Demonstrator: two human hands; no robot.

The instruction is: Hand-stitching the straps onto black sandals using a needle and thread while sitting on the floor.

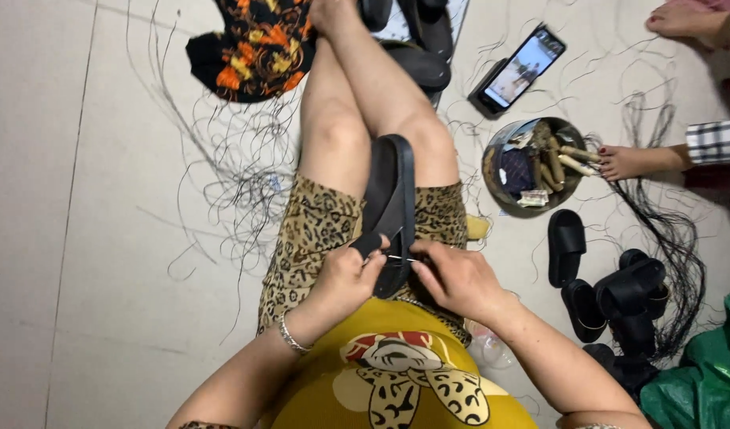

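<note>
Head view | left hand (345, 278), centre frame, fingers curled, pinching strap of black sandal (392, 210) lying on lap | right hand (456, 278) beside it, fingertips pressed together on thin needle (400, 258) at the sole | right of frame: 1 metal bowl (531, 167), 1 phone (520, 67), several loose black sandals (611, 298), exact count unclear.

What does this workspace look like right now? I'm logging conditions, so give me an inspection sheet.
Surface: pale tiled floor; the person sits with legs stretched out.
Job's things: black sandal on the lap, a thin needle at its strap.
Clutter: loose black threads, round tin of spools, phone, more sandals, green bag.
Hands: left hand pinches the strap; right hand holds the needle.
Cables: nothing seen.
Surroundings: another person's hand reaches the tin.
</note>
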